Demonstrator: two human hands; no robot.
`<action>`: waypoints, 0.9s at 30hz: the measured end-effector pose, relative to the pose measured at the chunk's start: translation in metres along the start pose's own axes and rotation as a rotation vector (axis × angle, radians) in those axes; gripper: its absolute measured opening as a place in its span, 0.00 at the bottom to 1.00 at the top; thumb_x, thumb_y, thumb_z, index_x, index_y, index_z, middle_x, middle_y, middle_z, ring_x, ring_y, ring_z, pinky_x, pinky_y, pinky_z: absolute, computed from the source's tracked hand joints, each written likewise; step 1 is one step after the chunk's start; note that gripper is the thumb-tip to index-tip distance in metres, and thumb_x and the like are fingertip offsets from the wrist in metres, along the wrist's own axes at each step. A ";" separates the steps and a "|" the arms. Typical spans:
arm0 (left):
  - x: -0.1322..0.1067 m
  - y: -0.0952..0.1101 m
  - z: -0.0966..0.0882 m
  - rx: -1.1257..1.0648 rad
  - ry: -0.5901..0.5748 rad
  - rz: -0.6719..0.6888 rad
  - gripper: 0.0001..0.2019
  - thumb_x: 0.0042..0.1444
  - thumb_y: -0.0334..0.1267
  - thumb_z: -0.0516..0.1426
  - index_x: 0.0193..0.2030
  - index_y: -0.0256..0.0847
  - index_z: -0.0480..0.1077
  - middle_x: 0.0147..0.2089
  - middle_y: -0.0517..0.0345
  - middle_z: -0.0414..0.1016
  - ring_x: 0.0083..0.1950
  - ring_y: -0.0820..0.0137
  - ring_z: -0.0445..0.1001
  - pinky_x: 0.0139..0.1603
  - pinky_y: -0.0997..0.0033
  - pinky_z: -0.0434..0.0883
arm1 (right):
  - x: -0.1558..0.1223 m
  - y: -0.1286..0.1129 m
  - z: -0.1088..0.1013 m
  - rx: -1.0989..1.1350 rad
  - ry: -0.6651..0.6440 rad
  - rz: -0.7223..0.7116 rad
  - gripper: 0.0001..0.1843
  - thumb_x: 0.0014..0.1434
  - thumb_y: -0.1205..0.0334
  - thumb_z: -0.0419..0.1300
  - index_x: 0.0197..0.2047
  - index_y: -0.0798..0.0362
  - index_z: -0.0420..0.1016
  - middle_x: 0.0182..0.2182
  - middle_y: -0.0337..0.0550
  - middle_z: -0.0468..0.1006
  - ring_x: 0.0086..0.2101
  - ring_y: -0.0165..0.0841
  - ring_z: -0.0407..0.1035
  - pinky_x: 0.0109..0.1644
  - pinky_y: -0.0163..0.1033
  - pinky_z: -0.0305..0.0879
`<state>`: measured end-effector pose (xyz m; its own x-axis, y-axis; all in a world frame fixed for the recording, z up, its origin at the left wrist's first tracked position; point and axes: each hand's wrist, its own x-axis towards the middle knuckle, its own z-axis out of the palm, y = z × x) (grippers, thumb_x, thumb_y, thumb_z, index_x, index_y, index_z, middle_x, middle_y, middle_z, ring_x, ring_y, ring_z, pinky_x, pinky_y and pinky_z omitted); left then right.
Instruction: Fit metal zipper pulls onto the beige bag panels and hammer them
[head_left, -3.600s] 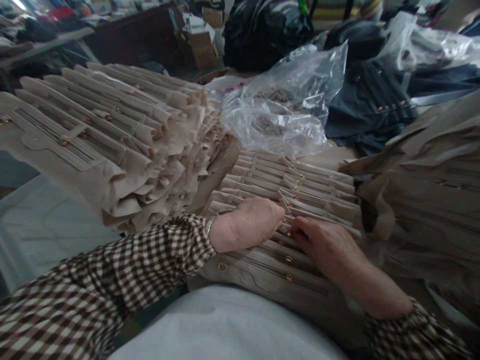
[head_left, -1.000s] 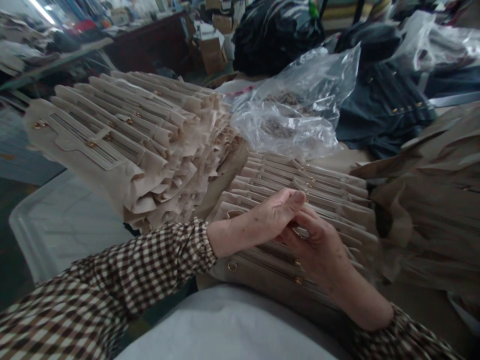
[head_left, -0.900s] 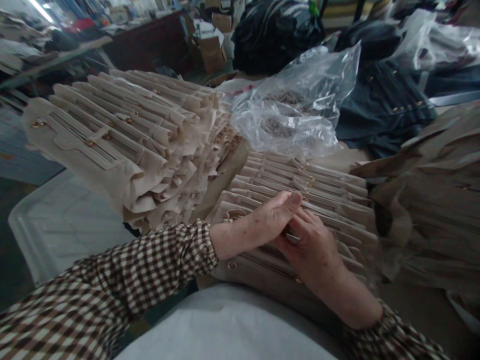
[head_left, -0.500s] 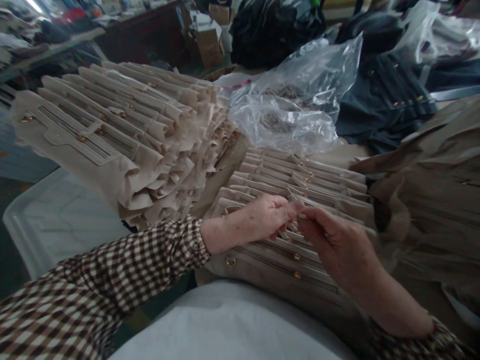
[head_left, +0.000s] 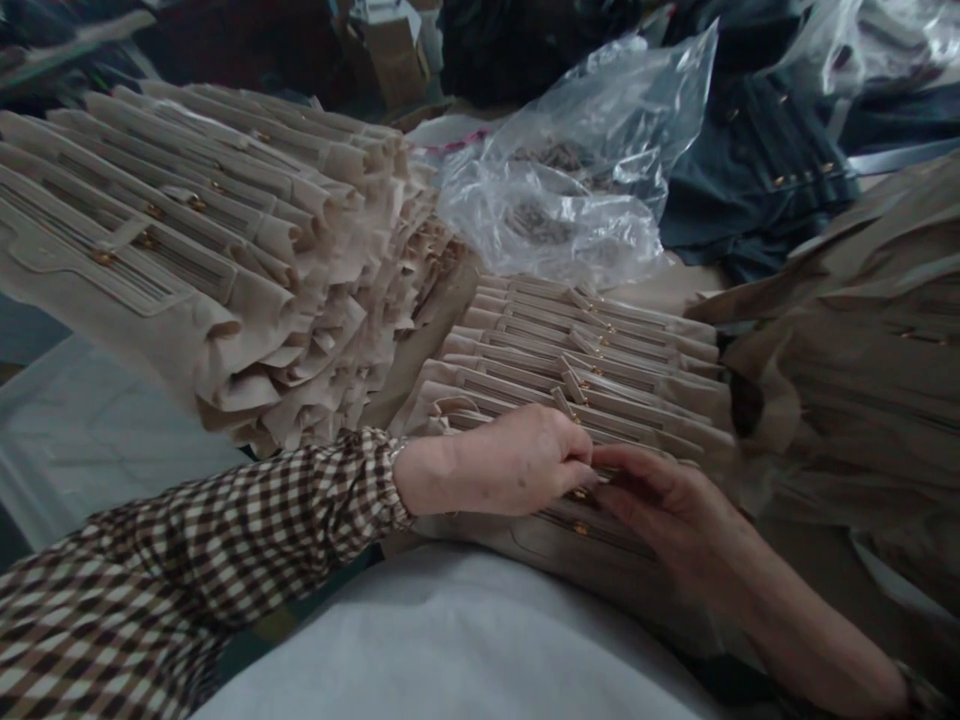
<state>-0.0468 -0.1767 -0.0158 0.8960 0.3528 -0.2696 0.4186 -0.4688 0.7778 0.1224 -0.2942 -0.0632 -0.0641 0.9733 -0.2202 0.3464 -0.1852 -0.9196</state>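
Closest, white sheet (head_left: 465, 640). Just past it, front tan piece (head_left: 540, 532), first in its row. Left hand (head_left: 517, 465) curled, pinching it. Right hand (head_left: 667, 505) touching the same spot, fingers bent, grip hidden. Behind, more tan pieces (head_left: 600, 350), tall pile (head_left: 225, 230) left, clear bag (head_left: 592, 170) farthest.

Two hands: left hand (head_left: 510, 462), right hand (head_left: 675, 505). Three heaps of beige fabric pieces (head_left: 540, 360). Two clear plastic bags (head_left: 585, 170). One cardboard box (head_left: 390, 60). One dark garment pile (head_left: 757, 180).
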 end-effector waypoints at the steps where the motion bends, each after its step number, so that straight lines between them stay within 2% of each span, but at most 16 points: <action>1: 0.000 0.000 0.001 0.034 0.004 0.002 0.11 0.62 0.33 0.57 0.29 0.35 0.74 0.28 0.59 0.75 0.30 0.74 0.67 0.33 0.72 0.61 | 0.000 0.000 0.000 0.013 -0.002 0.002 0.14 0.61 0.60 0.58 0.50 0.49 0.78 0.39 0.43 0.83 0.37 0.34 0.77 0.40 0.37 0.73; 3: 0.000 -0.001 0.003 0.103 -0.002 -0.006 0.13 0.63 0.37 0.56 0.28 0.36 0.73 0.28 0.58 0.74 0.30 0.73 0.68 0.33 0.71 0.61 | 0.000 -0.003 0.000 -0.027 -0.009 0.005 0.12 0.60 0.61 0.58 0.45 0.49 0.79 0.36 0.41 0.82 0.35 0.33 0.76 0.38 0.36 0.72; 6: -0.001 -0.001 0.004 0.171 -0.034 -0.033 0.15 0.64 0.40 0.55 0.28 0.36 0.72 0.28 0.56 0.74 0.30 0.71 0.68 0.32 0.70 0.60 | 0.001 -0.009 -0.001 -0.130 -0.053 0.026 0.08 0.59 0.60 0.58 0.32 0.51 0.78 0.25 0.38 0.78 0.27 0.30 0.70 0.29 0.33 0.66; 11: -0.002 0.004 0.000 0.176 -0.043 0.008 0.15 0.64 0.36 0.55 0.26 0.36 0.71 0.26 0.58 0.73 0.28 0.73 0.67 0.31 0.71 0.60 | 0.002 -0.009 -0.003 -0.002 -0.090 0.047 0.12 0.60 0.54 0.58 0.31 0.52 0.75 0.23 0.37 0.73 0.23 0.27 0.65 0.24 0.31 0.60; 13: -0.002 0.007 -0.001 0.208 -0.044 0.015 0.15 0.64 0.36 0.55 0.26 0.36 0.71 0.25 0.59 0.72 0.27 0.74 0.67 0.30 0.71 0.60 | 0.002 -0.007 -0.003 -0.080 -0.057 0.043 0.14 0.60 0.53 0.59 0.27 0.52 0.72 0.20 0.35 0.70 0.21 0.27 0.62 0.22 0.31 0.56; 15: -0.002 0.009 -0.002 0.287 -0.054 0.011 0.15 0.64 0.37 0.54 0.26 0.36 0.72 0.25 0.57 0.73 0.27 0.72 0.69 0.29 0.70 0.61 | 0.001 -0.006 -0.003 -0.255 -0.028 0.037 0.15 0.59 0.54 0.60 0.24 0.51 0.71 0.19 0.35 0.70 0.20 0.27 0.62 0.22 0.32 0.53; 18: -0.002 0.009 -0.001 0.449 -0.105 0.006 0.14 0.64 0.36 0.54 0.29 0.35 0.75 0.28 0.53 0.77 0.30 0.68 0.74 0.30 0.69 0.65 | -0.002 -0.003 -0.003 -0.467 -0.030 -0.020 0.10 0.60 0.59 0.59 0.28 0.50 0.75 0.24 0.37 0.77 0.25 0.30 0.69 0.27 0.33 0.59; 21: -0.001 0.010 0.001 0.562 -0.160 -0.010 0.13 0.63 0.35 0.53 0.33 0.35 0.77 0.30 0.51 0.79 0.34 0.64 0.78 0.33 0.68 0.70 | -0.003 0.000 -0.002 -0.517 -0.037 -0.065 0.09 0.61 0.66 0.56 0.36 0.48 0.78 0.32 0.36 0.82 0.32 0.31 0.75 0.35 0.34 0.64; 27: -0.001 0.013 0.001 0.652 -0.170 -0.060 0.14 0.64 0.35 0.51 0.35 0.34 0.77 0.31 0.49 0.79 0.36 0.61 0.80 0.36 0.65 0.74 | -0.001 0.002 0.001 -0.629 0.000 -0.083 0.10 0.60 0.68 0.56 0.35 0.48 0.77 0.30 0.35 0.82 0.29 0.31 0.75 0.31 0.33 0.63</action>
<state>-0.0424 -0.1840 -0.0061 0.8567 0.2862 -0.4292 0.4245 -0.8638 0.2712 0.1218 -0.2958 -0.0648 -0.1144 0.9811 -0.1558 0.8240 0.0060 -0.5666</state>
